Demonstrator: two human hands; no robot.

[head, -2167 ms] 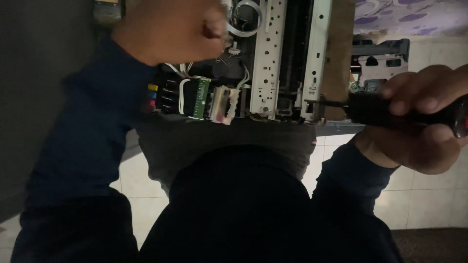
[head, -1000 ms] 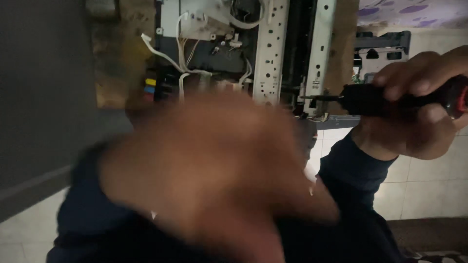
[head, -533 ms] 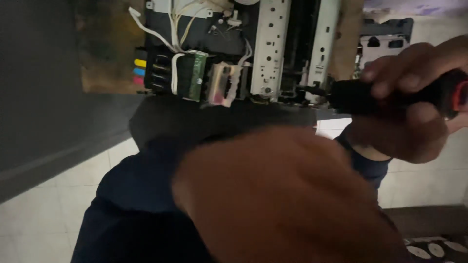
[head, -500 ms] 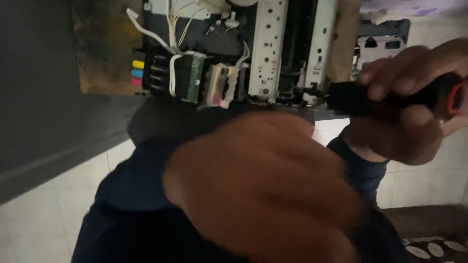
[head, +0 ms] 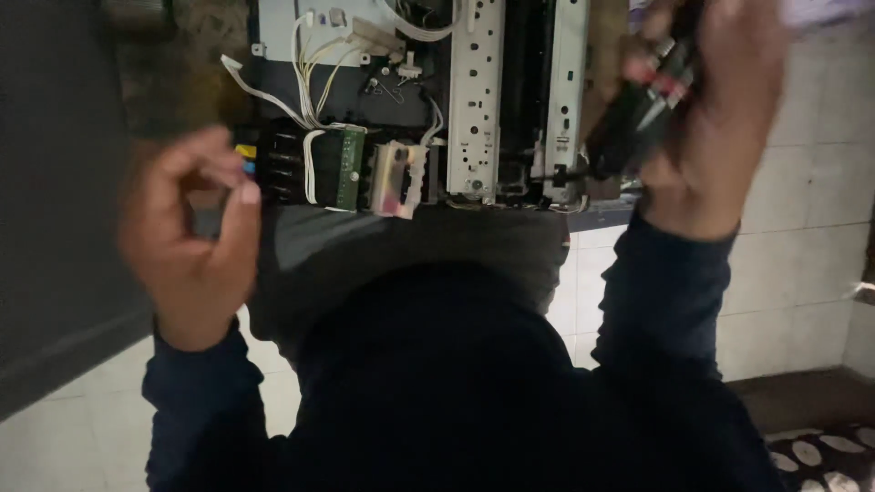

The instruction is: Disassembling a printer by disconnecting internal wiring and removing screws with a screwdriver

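Head view: opened printer [head: 474,109], upper centre.
Right hand [head: 720,118]: wrapped around screwdriver [head: 638,109]; best kept square on the screw.
Left hand [head: 191,237]: half-curled, empty.

Left hand [head: 187,241] now back beside the opened printer [head: 410,118]; screwdriver [head: 638,105] tilted upright.

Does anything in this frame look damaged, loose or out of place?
The printer lies opened, its cover off, with circuit board and white wires exposed and trailing loose. That fits a teardown rather than damage. The right hand grips a screwdriver at the metal frame; the left hand is raised, pinched, holding nothing visible.
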